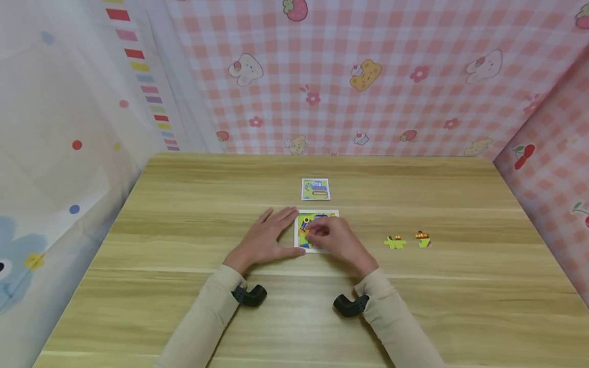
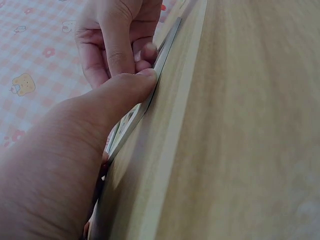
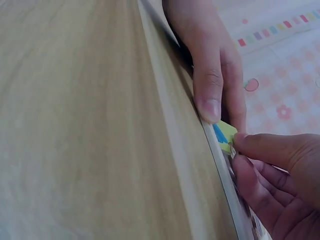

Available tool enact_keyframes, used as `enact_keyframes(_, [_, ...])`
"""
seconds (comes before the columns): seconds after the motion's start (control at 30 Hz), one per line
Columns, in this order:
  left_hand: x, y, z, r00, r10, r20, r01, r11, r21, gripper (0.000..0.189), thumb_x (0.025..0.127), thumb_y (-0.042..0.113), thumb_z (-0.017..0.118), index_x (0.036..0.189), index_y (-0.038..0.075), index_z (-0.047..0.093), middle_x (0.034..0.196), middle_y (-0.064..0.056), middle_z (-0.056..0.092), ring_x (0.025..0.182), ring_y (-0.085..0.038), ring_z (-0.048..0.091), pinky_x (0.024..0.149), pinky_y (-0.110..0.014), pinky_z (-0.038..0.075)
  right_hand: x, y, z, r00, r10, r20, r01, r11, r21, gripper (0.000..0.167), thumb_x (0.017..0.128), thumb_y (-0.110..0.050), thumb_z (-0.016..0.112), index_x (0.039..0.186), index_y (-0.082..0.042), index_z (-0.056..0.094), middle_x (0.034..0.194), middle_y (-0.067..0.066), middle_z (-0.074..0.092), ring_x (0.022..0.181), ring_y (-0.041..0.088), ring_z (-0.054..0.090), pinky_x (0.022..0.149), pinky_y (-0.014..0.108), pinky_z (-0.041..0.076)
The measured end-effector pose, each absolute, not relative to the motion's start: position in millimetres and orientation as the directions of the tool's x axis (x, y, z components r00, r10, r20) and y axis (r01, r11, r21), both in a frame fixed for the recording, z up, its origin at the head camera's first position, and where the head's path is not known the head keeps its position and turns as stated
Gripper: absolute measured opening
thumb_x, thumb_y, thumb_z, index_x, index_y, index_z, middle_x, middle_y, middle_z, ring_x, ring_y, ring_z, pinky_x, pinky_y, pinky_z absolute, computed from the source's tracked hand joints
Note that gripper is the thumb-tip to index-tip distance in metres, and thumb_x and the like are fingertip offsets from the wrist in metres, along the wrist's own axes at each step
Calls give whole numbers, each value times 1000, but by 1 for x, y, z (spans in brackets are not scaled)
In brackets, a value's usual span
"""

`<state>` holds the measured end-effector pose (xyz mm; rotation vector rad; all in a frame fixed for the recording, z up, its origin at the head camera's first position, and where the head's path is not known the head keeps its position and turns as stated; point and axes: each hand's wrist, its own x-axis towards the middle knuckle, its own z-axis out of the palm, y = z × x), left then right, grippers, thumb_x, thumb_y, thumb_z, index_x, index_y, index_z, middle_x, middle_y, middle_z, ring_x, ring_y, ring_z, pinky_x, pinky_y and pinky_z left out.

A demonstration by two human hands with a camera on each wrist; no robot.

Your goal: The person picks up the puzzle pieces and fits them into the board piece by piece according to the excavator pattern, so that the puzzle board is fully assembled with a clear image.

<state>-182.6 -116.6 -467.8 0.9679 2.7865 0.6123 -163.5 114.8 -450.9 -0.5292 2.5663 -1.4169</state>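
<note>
A small square jigsaw board [image 1: 296, 240] with a white rim lies on the table, colourful pieces inside it. My left hand [image 1: 264, 238] rests at its left side, fingers stretched to the upper left corner and the thumb [image 2: 135, 85] on the near rim. Over the middle of the board, my right hand [image 1: 338, 240] pinches a small puzzle piece [image 3: 233, 148] between thumb and forefinger; the fingers hide most of it. A yellow-green piece with a blue mark [image 3: 225, 134] shows in the board's near left corner, beside the right thumb.
Two loose puzzle pieces, one yellow-green [image 1: 395, 242] and one with a brown and orange top [image 1: 423, 239], lie right of the board. Behind the board is a square picture card [image 1: 315, 189] of a blue digger. The wooden table [image 1: 184, 204] ends at a checked cloth.
</note>
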Motion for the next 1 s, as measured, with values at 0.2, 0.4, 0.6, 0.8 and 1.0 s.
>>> enact_keyframes(0.2, [-182,-117,-468,-787,616,15,564,710,422,105,88,75,61,165,11,27,170,-3,25,157,-16,20,130,-43,2,-163,111,-449,-914,-404,37,-265,524,-809,13,94,-4,75,106,-1,79,87,2,69,78,13,62,70,26,56])
enact_keyframes(0.4, [-183,-117,-467,-789,615,12,565,717,408,105,89,74,61,165,11,26,171,-3,24,157,-15,20,130,-43,2,-165,109,-449,-903,-426,50,-302,548,-780,15,94,-4,75,108,-1,79,89,1,68,81,12,60,72,26,56])
enact_keyframes(0.6, [-183,-116,-465,-788,616,13,565,715,412,104,89,74,61,164,10,27,171,-3,25,157,-16,20,130,-44,2,-163,108,-447,-901,-426,76,-334,574,-748,15,93,-3,75,107,-1,80,94,4,71,88,14,64,80,30,58])
enact_keyframes(0.8, [-184,-116,-466,-789,615,12,565,716,411,104,89,74,61,164,10,28,170,-3,25,157,-15,20,130,-43,3,-162,105,-443,-899,-433,64,-344,609,-714,15,95,-4,74,107,1,80,97,6,72,91,17,63,82,33,58])
enact_keyframes(1.0, [-183,-116,-468,-786,618,8,568,718,403,105,88,74,61,164,10,27,170,-3,25,157,-16,20,130,-42,2,-160,104,-439,-889,-457,18,-362,678,-640,14,97,-8,72,105,-1,82,95,3,68,89,15,60,81,34,57])
